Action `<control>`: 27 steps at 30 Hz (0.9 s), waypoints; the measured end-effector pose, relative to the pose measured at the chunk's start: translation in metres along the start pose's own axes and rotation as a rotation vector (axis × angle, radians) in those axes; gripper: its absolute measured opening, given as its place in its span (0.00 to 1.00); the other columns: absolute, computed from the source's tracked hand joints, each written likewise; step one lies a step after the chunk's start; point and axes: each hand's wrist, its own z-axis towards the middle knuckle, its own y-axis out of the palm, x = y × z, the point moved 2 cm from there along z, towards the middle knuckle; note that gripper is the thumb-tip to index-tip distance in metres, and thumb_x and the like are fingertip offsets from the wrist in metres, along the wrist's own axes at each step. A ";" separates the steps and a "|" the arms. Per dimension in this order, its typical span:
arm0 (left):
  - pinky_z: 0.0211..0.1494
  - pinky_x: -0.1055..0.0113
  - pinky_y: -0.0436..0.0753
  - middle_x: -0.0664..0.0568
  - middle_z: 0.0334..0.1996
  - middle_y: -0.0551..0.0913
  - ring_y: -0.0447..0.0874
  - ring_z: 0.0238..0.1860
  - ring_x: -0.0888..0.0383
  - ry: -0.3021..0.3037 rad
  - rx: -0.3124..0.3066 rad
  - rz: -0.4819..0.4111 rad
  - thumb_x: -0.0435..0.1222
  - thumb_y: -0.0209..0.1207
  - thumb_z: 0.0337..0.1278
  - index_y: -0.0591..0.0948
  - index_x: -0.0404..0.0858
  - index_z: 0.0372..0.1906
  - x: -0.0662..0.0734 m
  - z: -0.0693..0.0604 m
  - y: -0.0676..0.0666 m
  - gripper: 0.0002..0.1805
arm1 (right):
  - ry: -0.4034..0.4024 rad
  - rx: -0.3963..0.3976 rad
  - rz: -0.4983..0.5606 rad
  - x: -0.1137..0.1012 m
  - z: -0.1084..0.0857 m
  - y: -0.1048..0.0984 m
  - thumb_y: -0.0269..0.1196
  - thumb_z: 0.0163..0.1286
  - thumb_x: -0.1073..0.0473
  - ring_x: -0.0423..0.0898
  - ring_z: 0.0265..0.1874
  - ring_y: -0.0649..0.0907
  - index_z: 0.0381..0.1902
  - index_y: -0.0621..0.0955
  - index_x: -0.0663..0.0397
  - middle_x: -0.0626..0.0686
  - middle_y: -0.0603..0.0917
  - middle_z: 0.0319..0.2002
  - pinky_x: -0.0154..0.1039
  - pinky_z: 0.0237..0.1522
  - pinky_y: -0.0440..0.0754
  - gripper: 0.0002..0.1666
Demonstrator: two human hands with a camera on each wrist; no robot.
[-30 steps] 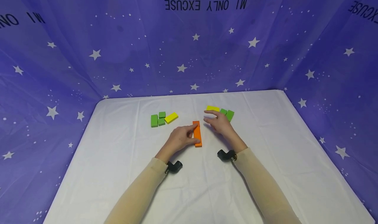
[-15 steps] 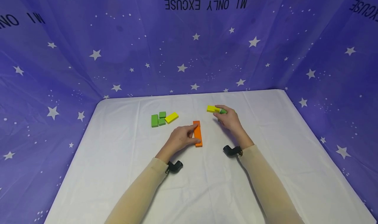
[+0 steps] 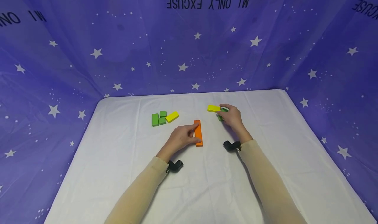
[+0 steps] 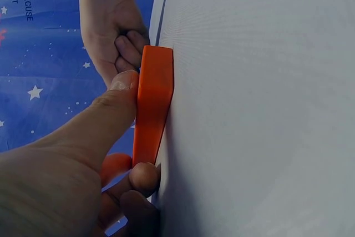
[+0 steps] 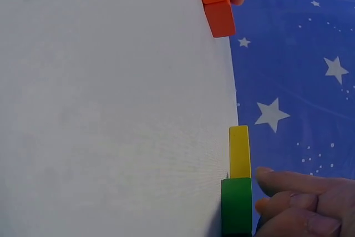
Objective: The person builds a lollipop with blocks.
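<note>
The left hand (image 3: 180, 136) grasps the orange blocks (image 3: 199, 134) on the table (image 3: 88, 174), thumb at their near end and forefinger at the far end. From those blocks, with twelve o'clock pointing away from the person, the right hand (image 3: 233, 117) is at two o'clock, its fingers at the green blocks (image 5: 237, 206) there; whether they grip one or merely touch it I cannot tell, since the hand hides part of the pile. A yellow block (image 3: 213, 108) lies just beside these, at one o'clock. Another yellow block (image 3: 172, 116) lies at ten o'clock, with three more greens (image 3: 155, 120) beyond it, between nine and ten.

As for progress, the orange pieces look set together, though fingers cover some edges. Nothing green or yellow touches them, so both outlying groups are probably what is left, the two-o'clock pile being the one in hand.
</note>
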 end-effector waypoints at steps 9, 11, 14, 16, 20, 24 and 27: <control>0.33 0.67 0.59 0.59 0.23 0.69 0.62 0.25 0.62 -0.012 0.003 0.041 0.56 0.77 0.53 0.77 0.51 0.76 0.002 -0.003 0.001 0.44 | 0.027 0.002 -0.087 -0.003 0.005 0.001 0.71 0.71 0.49 0.41 0.21 0.79 0.71 0.81 0.46 0.64 0.85 0.60 0.32 0.24 0.80 0.32; 0.33 0.67 0.58 0.59 0.22 0.68 0.63 0.25 0.61 -0.019 0.007 0.051 0.57 0.78 0.52 0.78 0.51 0.75 0.003 -0.004 0.002 0.44 | 0.026 0.002 -0.105 -0.003 0.006 0.001 0.70 0.71 0.50 0.41 0.21 0.80 0.71 0.81 0.46 0.64 0.84 0.61 0.32 0.23 0.80 0.32; 0.33 0.67 0.58 0.59 0.22 0.69 0.63 0.25 0.61 -0.021 0.020 0.069 0.58 0.78 0.51 0.79 0.52 0.74 0.003 -0.005 0.002 0.44 | 0.030 0.006 -0.123 -0.005 0.007 0.001 0.70 0.71 0.50 0.41 0.22 0.80 0.72 0.81 0.47 0.65 0.84 0.62 0.32 0.23 0.80 0.32; 0.33 0.67 0.58 0.60 0.22 0.69 0.64 0.25 0.61 -0.014 0.030 0.080 0.58 0.78 0.50 0.79 0.51 0.73 0.004 -0.006 0.002 0.44 | 0.032 0.006 -0.135 -0.006 0.007 0.001 0.69 0.71 0.50 0.41 0.22 0.80 0.72 0.80 0.47 0.64 0.84 0.62 0.32 0.24 0.80 0.32; 0.34 0.67 0.58 0.60 0.22 0.68 0.63 0.24 0.61 0.002 0.045 0.105 0.59 0.79 0.48 0.81 0.50 0.72 0.006 -0.007 0.003 0.45 | 0.029 0.011 -0.156 -0.008 0.005 0.002 0.69 0.71 0.51 0.42 0.22 0.81 0.70 0.81 0.49 0.63 0.86 0.59 0.32 0.24 0.79 0.31; 0.35 0.66 0.57 0.60 0.21 0.68 0.64 0.24 0.61 0.010 0.054 0.119 0.59 0.79 0.47 0.81 0.50 0.72 0.007 -0.008 0.004 0.44 | 0.011 0.029 -0.179 -0.009 0.004 0.001 0.68 0.70 0.51 0.46 0.28 0.82 0.68 0.83 0.50 0.62 0.87 0.57 0.33 0.26 0.78 0.30; 0.35 0.66 0.57 0.60 0.21 0.68 0.64 0.24 0.61 0.000 0.051 0.126 0.59 0.79 0.48 0.81 0.51 0.72 0.008 -0.008 0.005 0.44 | 0.003 0.036 -0.189 -0.009 0.003 0.001 0.68 0.69 0.50 0.50 0.36 0.83 0.66 0.84 0.51 0.62 0.87 0.59 0.33 0.28 0.77 0.29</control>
